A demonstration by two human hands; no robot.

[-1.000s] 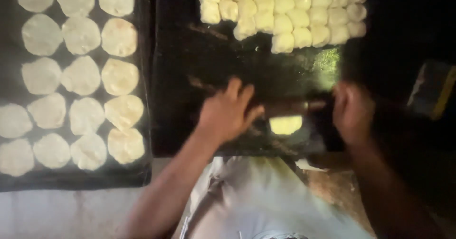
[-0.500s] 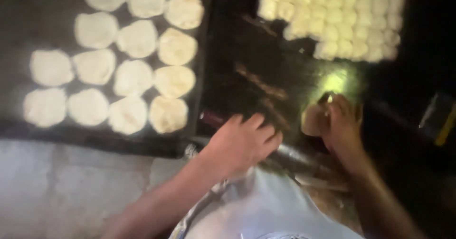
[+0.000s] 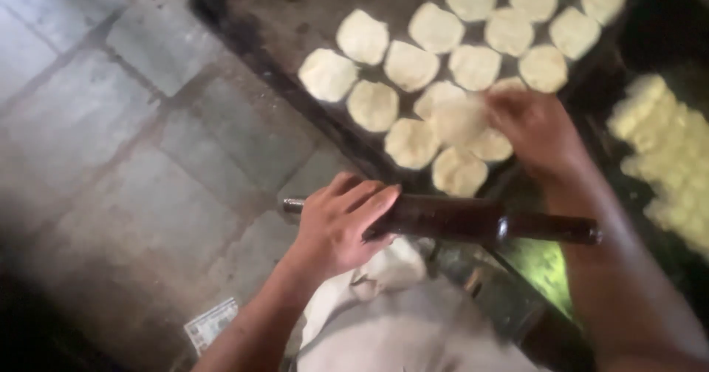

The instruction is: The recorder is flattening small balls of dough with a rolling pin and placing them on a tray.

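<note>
Head view, looking down. The left hand (image 3: 336, 228) is wrapped around the near-left end of a dark rolling pin (image 3: 450, 220), fingers closed on its barrel, holding it level above the person's lap. A second ago both hands were pressing this pin over a single dough disc on the dark board; the pin is now lifted clear and the right hand (image 3: 535, 132) has let go of it. The right hand has carried the flattened disc (image 3: 458, 121) leftward and far, and sets it among the rows of finished discs (image 3: 410, 65) on the dark tray (image 3: 288, 17); its fingers lie on the disc, blurred, so their closure cannot be told. The change marks one disc rolled and being laid with the batch. Unrolled dough pieces (image 3: 665, 150) lie at the right edge; a tiled floor (image 3: 111, 143) fills the left.
</note>
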